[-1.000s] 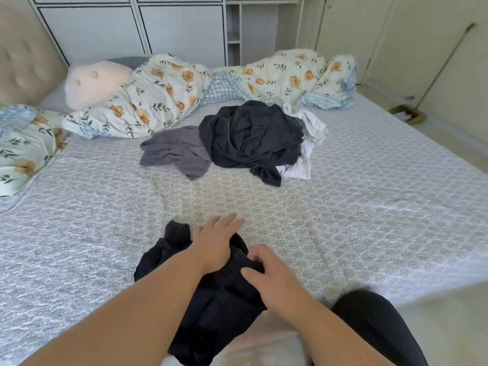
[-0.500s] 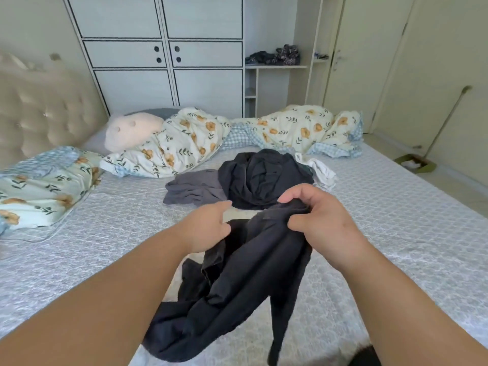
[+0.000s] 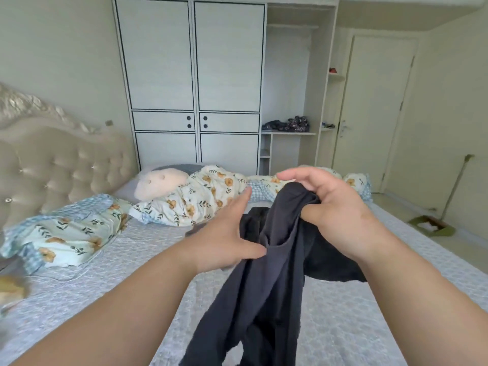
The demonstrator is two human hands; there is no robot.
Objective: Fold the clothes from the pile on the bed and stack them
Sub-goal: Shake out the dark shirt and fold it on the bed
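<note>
Here, left to right:
Blur: a tan smear at the left edge, too blurred to name.
Headboard: tufted beige headboard (image 3: 52,165), padded and buttoned, its carved top cut off by the frame.
Bedding: flowered quilt (image 3: 200,196) bunched along the far side, a round pale cushion (image 3: 158,182) against it.
Bed: the bed (image 3: 343,326) has a grey cover with a fine woven pattern.
Left hand: my left hand (image 3: 224,235) is spread, fingers straight and apart, the thumb tip touching the dark garment (image 3: 266,294) at a fold; it clasps nothing.
Garment: soft, matte charcoal cloth, held up above the bed, hanging in long creases; its lower end runs out of frame.
Pile: the pile (image 3: 332,262) is mostly hidden behind the garment and my wrist; only dark cloth shows.
Right hand: my right hand (image 3: 335,215) has the garment's top bunched between thumb and curled fingers.
Floor: a green dustpan (image 3: 433,225), contents unclear.
</note>
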